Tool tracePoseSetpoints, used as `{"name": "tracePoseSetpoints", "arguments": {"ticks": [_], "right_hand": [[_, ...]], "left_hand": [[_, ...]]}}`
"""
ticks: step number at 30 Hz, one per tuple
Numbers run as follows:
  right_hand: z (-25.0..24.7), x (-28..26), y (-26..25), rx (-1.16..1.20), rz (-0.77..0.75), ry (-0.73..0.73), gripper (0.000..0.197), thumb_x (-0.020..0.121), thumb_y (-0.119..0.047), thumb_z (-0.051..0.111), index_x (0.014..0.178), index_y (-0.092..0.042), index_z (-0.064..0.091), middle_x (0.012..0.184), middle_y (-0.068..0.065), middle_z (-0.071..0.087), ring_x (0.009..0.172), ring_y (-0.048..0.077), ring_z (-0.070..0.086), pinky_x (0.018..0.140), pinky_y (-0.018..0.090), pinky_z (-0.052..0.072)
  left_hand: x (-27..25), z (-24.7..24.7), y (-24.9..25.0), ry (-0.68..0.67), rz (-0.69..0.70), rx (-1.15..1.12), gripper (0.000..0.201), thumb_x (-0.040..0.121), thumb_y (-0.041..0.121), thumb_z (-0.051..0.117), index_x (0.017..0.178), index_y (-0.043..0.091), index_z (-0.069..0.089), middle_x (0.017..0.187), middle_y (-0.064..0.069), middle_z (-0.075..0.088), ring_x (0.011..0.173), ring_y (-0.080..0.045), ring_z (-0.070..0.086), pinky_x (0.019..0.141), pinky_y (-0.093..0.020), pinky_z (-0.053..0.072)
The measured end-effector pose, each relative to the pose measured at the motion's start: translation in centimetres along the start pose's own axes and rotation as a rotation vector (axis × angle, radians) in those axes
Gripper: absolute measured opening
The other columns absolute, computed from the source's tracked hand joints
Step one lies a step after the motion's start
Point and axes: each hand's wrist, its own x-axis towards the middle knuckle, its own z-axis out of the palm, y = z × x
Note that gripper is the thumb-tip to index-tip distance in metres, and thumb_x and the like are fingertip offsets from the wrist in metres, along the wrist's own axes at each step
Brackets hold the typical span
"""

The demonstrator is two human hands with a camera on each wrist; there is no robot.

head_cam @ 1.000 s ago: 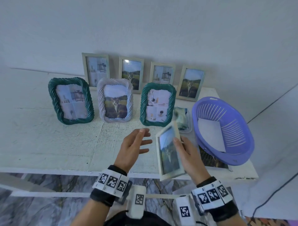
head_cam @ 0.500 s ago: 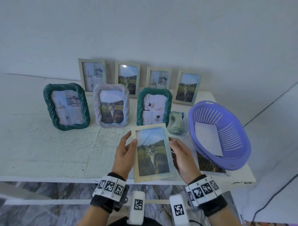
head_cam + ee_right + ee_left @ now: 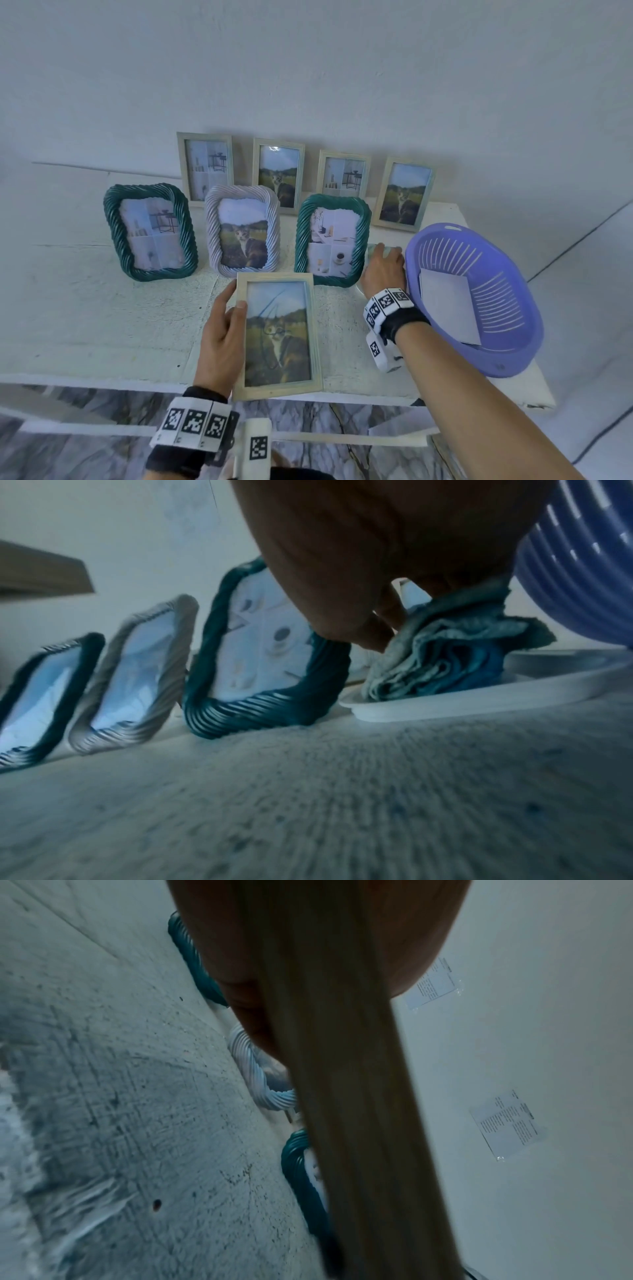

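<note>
My left hand (image 3: pixel 227 323) grips a pale wooden picture frame (image 3: pixel 279 339) by its left edge, thumb on the front. The frame shows a cat photo with dark scribbles on the glass and is held over the table's front edge. In the left wrist view the frame's edge (image 3: pixel 342 1096) fills the middle, with my left hand (image 3: pixel 240 988) behind it. My right hand (image 3: pixel 383 270) reaches to a crumpled blue-green cloth (image 3: pixel 445 658) on a white plate (image 3: pixel 445 702). Its fingertips (image 3: pixel 377 634) curl onto the cloth's top. Only a corner of the cloth (image 3: pixel 387 249) shows in the head view.
A purple slotted basket (image 3: pixel 513 274) holding a white sheet (image 3: pixel 448 305) sits at the table's right end, right of my hand. Three twisted-rim frames (image 3: pixel 243 233) stand in a row mid-table. Several pale frames (image 3: pixel 205 164) lean on the wall. The white table (image 3: pixel 85 325) ends just below my left hand.
My right hand let go of the frame and moved right and away to the cloth on the plate. My left hand took the frame, which now faces up.
</note>
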Motion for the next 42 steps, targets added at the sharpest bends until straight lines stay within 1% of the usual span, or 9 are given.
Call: {"name": "tracePoseSetpoints", "arguments": {"ticks": [4,7,11,15,17,20,29,37,42], "right_hand": [[-0.1,0.9,0.2,-0.077,-0.005,-0.066,0.041,0.089,-0.01,0.055,0.127,0.0,0.042,0.122,0.022,0.053,0.113,0.036,0.052,0.095,0.041,0.044],[-0.4,0.4,0.2,0.033,0.016,-0.077,0.038,0.09,-0.002,0.05,0.128,-0.002,0.044,0.124,0.023,0.051,0.112,0.037,0.053,0.092,0.042,0.046],[-1.0,-3.2,0.6,0.212,-0.033,-0.039,0.05,0.087,0.002,0.054,0.135,-0.008,0.042,0.125,0.02,0.049,0.111,0.035,0.051,0.09,0.041,0.046],[-1.4,-9.4,1.3,0.452,-0.047,0.0,0.048,0.095,-0.006,0.049,0.14,-0.018,0.039,0.111,0.014,0.051,0.084,0.025,0.058,0.075,0.033,0.053],[-2.0,-12.0,1.1,0.549,-0.143,0.078,0.043,0.096,-0.008,0.047,0.138,-0.017,0.045,0.099,0.008,0.05,0.071,0.015,0.05,0.062,0.022,0.042],[-3.8,-13.9,-0.1,0.612,-0.317,0.244,0.039,0.093,-0.011,0.045,0.132,-0.014,0.05,0.094,0.005,0.05,0.069,0.014,0.048,0.061,0.019,0.036],[-4.9,-14.5,-4.7,0.531,-0.369,0.229,0.019,0.094,-0.018,0.058,0.113,-0.014,0.058,0.096,0.005,0.045,0.074,0.02,0.053,0.064,0.029,0.052],[-4.7,-17.0,-4.6,0.639,-0.605,0.075,0.028,0.09,-0.01,0.059,0.117,-0.019,0.06,0.098,-0.004,0.042,0.072,0.003,0.045,0.065,0.008,0.04],[-5.6,-14.2,-4.4,0.489,-0.44,0.231,0.014,0.092,-0.016,0.059,0.105,-0.013,0.062,0.097,0.004,0.048,0.07,0.016,0.055,0.06,0.025,0.052]], "left_hand": [[0.1,0.1,-0.6,-0.004,0.028,-0.029,0.038,0.104,0.019,0.038,0.138,0.032,0.044,0.083,0.01,0.065,0.084,-0.017,0.06,0.079,-0.036,0.052],[0.4,0.3,-0.9,-0.018,0.048,-0.026,0.038,0.104,0.014,0.036,0.14,0.026,0.043,0.09,0.023,0.07,0.086,0.002,0.065,0.077,-0.018,0.053],[1.0,0.8,-1.5,0.001,0.067,0.011,0.043,0.104,0.017,0.038,0.146,0.028,0.039,0.089,0.005,0.052,0.085,-0.017,0.049,0.08,-0.037,0.043],[1.1,1.2,-1.5,-0.015,0.081,0.034,0.044,0.104,0.019,0.037,0.146,0.033,0.038,0.081,-0.003,0.044,0.073,-0.019,0.042,0.069,-0.035,0.04],[1.1,1.5,-1.3,-0.03,0.107,0.058,0.045,0.104,0.02,0.038,0.146,0.034,0.037,0.069,-0.004,0.039,0.063,-0.017,0.037,0.062,-0.028,0.037],[0.7,2.2,-1.2,-0.022,0.163,0.081,0.045,0.102,0.016,0.041,0.146,0.027,0.037,0.056,0.014,0.026,0.051,-0.003,0.026,0.049,-0.015,0.027],[0.1,3.5,-1.1,-0.041,0.264,0.197,0.048,0.101,0.015,0.044,0.148,0.022,0.034,0.059,0.004,0.033,0.052,-0.006,0.029,0.049,-0.019,0.028],[0.9,2.9,-1.0,-0.042,0.3,0.213,0.051,0.096,0.03,0.04,0.147,0.025,0.035,0.058,0.01,0.039,0.052,-0.007,0.034,0.05,-0.025,0.034],[0.3,3.5,-1.0,-0.052,0.323,0.232,0.052,0.098,0.031,0.04,0.148,0.025,0.034,0.057,-0.003,0.044,0.052,-0.009,0.037,0.05,-0.031,0.038]]}}
